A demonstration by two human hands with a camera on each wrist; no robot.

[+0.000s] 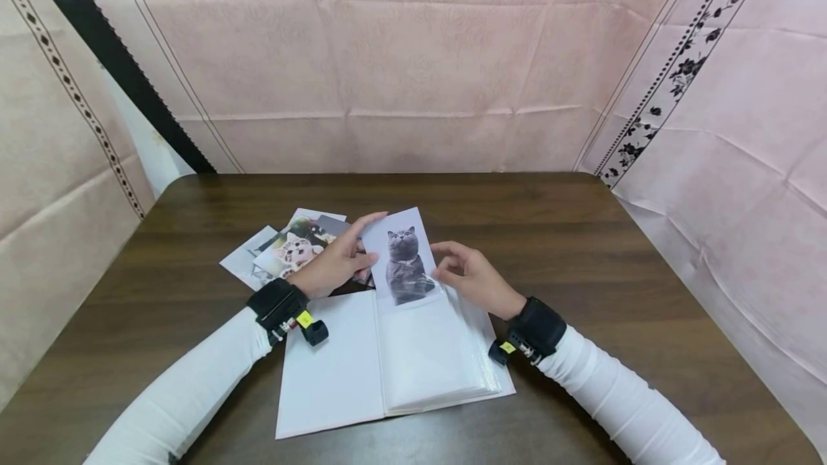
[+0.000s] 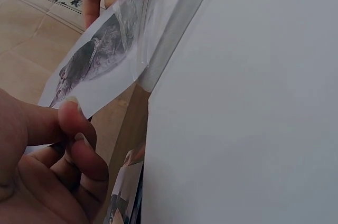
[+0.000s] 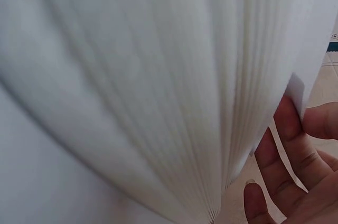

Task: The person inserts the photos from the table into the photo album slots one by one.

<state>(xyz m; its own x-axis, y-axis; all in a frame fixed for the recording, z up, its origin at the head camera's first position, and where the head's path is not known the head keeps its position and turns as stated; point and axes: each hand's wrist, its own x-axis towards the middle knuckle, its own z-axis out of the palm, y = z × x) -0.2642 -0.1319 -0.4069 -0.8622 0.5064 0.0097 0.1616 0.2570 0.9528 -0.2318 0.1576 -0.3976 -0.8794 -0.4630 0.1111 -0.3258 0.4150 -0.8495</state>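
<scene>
A photo of a grey cat (image 1: 405, 264) stands partly inside a clear pocket of an open photo album (image 1: 332, 372), its upper part sticking out past the far edge. My left hand (image 1: 336, 262) pinches the photo's left side near the top between thumb and fingers, as the left wrist view also shows. At the pocket's opening on the right, my right hand (image 1: 474, 277) pinches the edge of the clear sleeve (image 3: 297, 94) between thumb and forefinger. Whether it also holds the photo's edge is hard to tell. The album's pages (image 3: 211, 76) fan out in the right wrist view.
Several loose photos (image 1: 297, 250) lie overlapping behind my left hand, a white kitten on one of them. A dark wooden table (image 1: 581, 235) bears everything. Pale patterned cloth (image 1: 413, 56) hangs behind and on both sides.
</scene>
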